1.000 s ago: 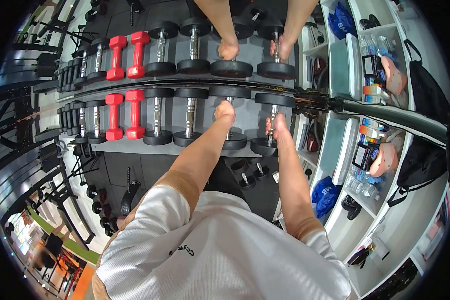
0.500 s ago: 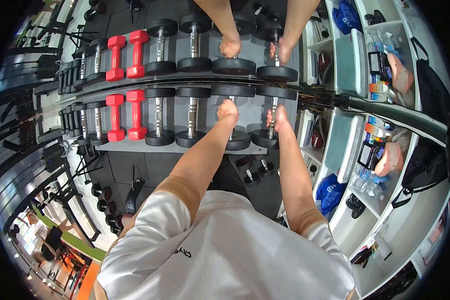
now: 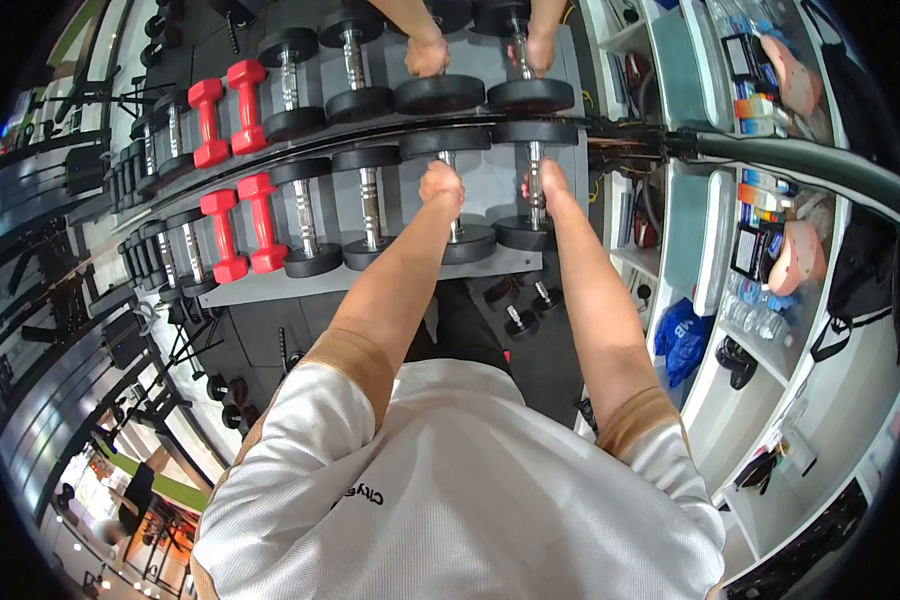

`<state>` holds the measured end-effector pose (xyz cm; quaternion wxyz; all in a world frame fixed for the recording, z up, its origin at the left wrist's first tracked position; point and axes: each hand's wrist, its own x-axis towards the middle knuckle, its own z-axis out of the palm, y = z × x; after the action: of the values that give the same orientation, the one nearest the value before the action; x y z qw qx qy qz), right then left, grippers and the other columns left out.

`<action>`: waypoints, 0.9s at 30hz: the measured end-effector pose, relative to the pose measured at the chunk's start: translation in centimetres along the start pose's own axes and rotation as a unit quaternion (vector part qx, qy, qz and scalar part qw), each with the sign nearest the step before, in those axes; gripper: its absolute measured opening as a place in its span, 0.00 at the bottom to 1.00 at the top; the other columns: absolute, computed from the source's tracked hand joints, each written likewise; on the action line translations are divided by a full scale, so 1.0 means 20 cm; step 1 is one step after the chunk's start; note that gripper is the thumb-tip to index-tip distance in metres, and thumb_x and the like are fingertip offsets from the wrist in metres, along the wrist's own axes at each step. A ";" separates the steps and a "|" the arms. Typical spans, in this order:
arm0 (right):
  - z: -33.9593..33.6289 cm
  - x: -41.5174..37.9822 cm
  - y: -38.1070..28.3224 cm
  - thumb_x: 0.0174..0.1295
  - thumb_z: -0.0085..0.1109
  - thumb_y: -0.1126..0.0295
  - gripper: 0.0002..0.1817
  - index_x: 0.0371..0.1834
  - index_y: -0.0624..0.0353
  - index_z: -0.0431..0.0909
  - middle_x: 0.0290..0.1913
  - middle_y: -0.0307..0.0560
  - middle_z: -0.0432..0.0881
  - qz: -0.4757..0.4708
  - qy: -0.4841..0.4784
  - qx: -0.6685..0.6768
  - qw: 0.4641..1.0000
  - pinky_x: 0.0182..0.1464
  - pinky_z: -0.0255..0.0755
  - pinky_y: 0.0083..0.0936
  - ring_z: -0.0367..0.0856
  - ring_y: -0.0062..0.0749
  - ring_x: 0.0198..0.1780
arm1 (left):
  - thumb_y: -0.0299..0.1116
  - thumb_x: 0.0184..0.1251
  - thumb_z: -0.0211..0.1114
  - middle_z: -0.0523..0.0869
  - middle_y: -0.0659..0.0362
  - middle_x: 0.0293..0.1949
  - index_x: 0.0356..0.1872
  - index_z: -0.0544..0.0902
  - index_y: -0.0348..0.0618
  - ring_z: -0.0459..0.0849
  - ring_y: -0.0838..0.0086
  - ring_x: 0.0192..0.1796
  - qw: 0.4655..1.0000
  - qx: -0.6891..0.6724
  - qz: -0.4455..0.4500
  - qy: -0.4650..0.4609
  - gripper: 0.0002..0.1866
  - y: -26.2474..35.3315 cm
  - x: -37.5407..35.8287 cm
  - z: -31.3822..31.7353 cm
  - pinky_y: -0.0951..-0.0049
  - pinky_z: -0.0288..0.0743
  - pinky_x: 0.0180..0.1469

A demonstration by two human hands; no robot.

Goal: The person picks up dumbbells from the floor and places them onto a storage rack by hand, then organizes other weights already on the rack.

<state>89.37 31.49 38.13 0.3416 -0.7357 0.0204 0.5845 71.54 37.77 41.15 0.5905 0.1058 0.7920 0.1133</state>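
My left hand (image 3: 442, 187) is wrapped round the chrome handle of a large black dumbbell (image 3: 467, 243) on the grey rack shelf (image 3: 370, 280). To its right, my right hand (image 3: 547, 182) grips the handle of the rightmost black dumbbell (image 3: 525, 233); some fingers show at the handle's left side. Both dumbbells lie with one head toward the mirror and one toward me. Left of my hands stand another black dumbbell (image 3: 370, 205), one more beside it (image 3: 307, 220), and two red dumbbells (image 3: 262, 225).
Behind the shelf a mirror repeats the dumbbells and my forearms. Smaller black dumbbells (image 3: 151, 255) line the rack's left end. White shelving (image 3: 685, 450) at the right holds bottles (image 3: 755, 312), a blue bag (image 3: 682, 340) and a black bag (image 3: 860, 270). Small dumbbells (image 3: 521, 320) lie on the floor.
The view has shifted and tilted, so the rack and dumbbells sit higher and slant more at the left. Both hands stay on the same two dumbbells.
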 end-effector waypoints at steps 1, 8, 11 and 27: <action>-0.01 -0.03 -0.02 0.61 0.31 0.60 0.16 0.27 0.57 0.68 0.20 0.46 0.73 -0.010 0.015 -0.035 0.999 0.19 0.70 0.31 0.73 0.32 0.17 | 0.46 0.65 0.33 0.72 0.58 0.10 0.13 0.72 0.39 0.70 0.71 0.11 1.000 0.015 0.019 -0.007 0.28 -0.01 0.01 -0.01 0.71 0.62 0.13; -0.23 -0.37 -0.03 0.56 0.48 0.56 0.20 0.38 0.61 0.80 0.40 0.58 0.81 -0.280 0.218 -0.292 0.888 0.52 0.67 0.35 0.77 0.51 0.47 | 0.45 0.64 0.34 0.72 0.56 0.11 0.14 0.72 0.37 0.71 0.71 0.12 0.999 0.008 0.025 -0.020 0.27 -0.01 0.02 -0.02 0.69 0.64 0.15; -0.36 -0.67 0.15 0.58 0.50 0.64 0.12 0.33 0.59 0.80 0.31 0.49 0.82 -0.393 0.272 -0.148 0.866 0.43 0.71 0.27 0.80 0.35 0.36 | 0.43 0.61 0.37 0.72 0.55 0.12 0.17 0.72 0.38 0.71 0.67 0.14 0.995 -0.042 0.010 -0.087 0.23 -0.06 0.17 -0.01 0.65 0.65 0.17; -0.81 -1.26 2.78 0.63 0.35 0.57 0.19 0.44 0.55 0.73 0.40 0.44 0.80 0.307 0.002 0.068 0.949 0.46 0.68 0.30 0.77 0.28 0.40 | 0.32 0.61 0.54 0.82 0.51 0.29 0.34 0.79 0.34 0.82 0.65 0.36 0.740 0.310 0.587 -0.109 0.11 -0.79 -0.47 -1.07 0.72 0.72 0.42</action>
<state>71.17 -28.90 34.78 0.1949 -0.6697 0.2858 0.6571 53.18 18.83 50.78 0.4239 0.7385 0.4946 0.1739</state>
